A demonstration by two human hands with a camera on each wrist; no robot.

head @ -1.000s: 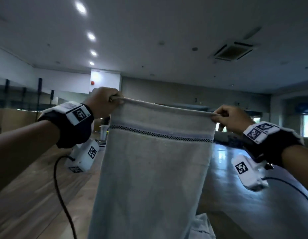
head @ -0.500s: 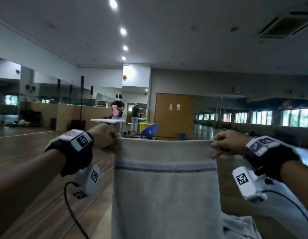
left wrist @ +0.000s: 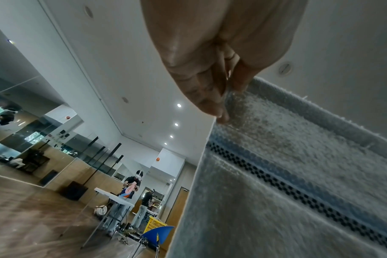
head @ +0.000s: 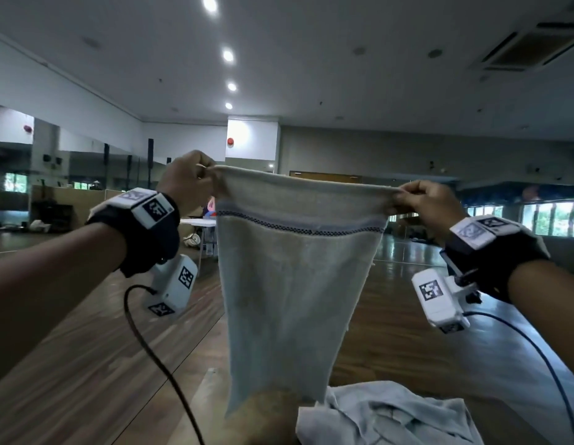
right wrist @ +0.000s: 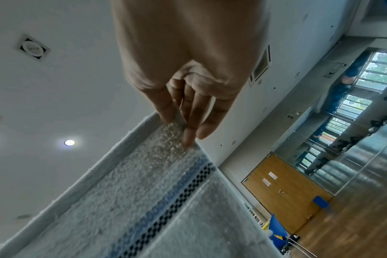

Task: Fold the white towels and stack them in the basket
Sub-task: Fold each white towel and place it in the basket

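A white towel [head: 292,284] with a blue and black checked stripe near its top hem hangs full length in the air in front of me. My left hand [head: 191,179] pinches its top left corner, and my right hand [head: 424,203] pinches the top right corner. The hem is stretched nearly straight between them. In the left wrist view the left hand [left wrist: 221,97] pinches the towel [left wrist: 298,174] at its corner. The right wrist view shows the right hand [right wrist: 183,125] pinching the other corner of the towel [right wrist: 132,200]. Its lower end hangs above a wooden surface. No basket is visible near me.
A crumpled pile of white towels [head: 388,415] lies on the wooden table [head: 215,412] at the bottom right. Cables run from both wrist cameras. Far off stand a white table [left wrist: 113,195], two people, a yellow crate [left wrist: 155,225] and a blue chair [left wrist: 159,233].
Both hands have lifted the towel higher and held it taut. The view has tilted, so the towel's lower end and the pile beneath now show.
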